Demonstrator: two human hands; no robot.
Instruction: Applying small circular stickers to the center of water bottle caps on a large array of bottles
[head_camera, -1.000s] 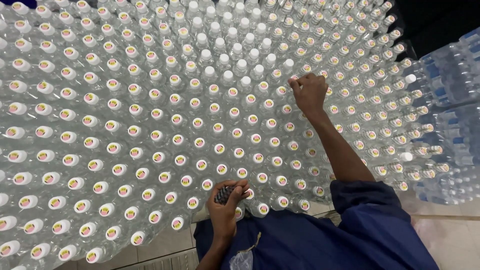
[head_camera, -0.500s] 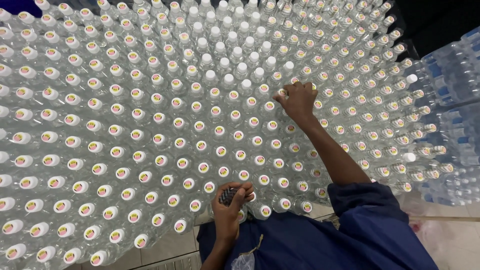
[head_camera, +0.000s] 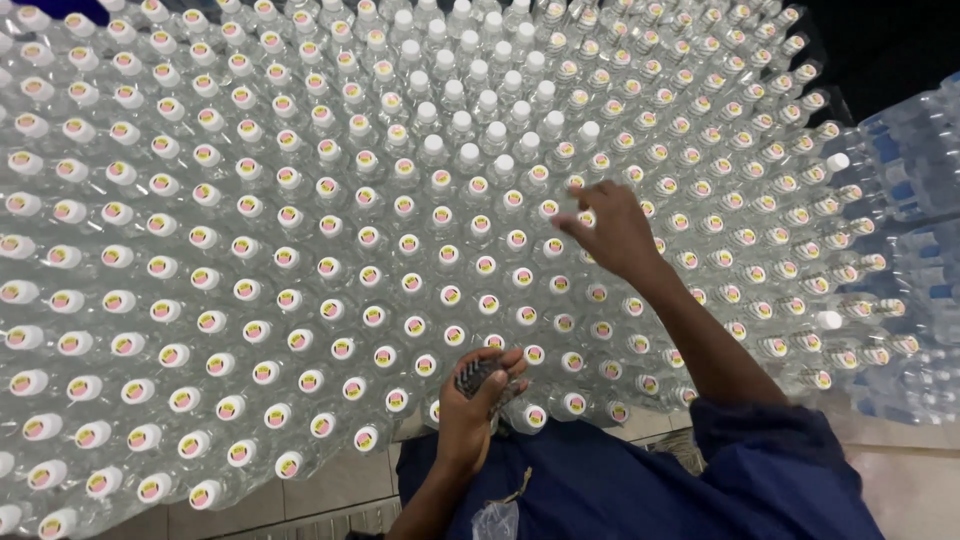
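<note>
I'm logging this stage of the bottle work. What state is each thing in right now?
Stickered bottles: upright, capped, round sticker on each cap.
Plain-capped bottles: upright, capped, no sticker.
Left hand: closed around a small dark object.
Right hand: open, reaching over the caps, holding nothing visible.
Wrapped bottle packs: stacked at right.

Below me runs a pale tiled floor (head_camera: 330, 490); shrink-wrapped packs of clear plastic bottles (head_camera: 915, 250) stack against dark surroundings.
</note>
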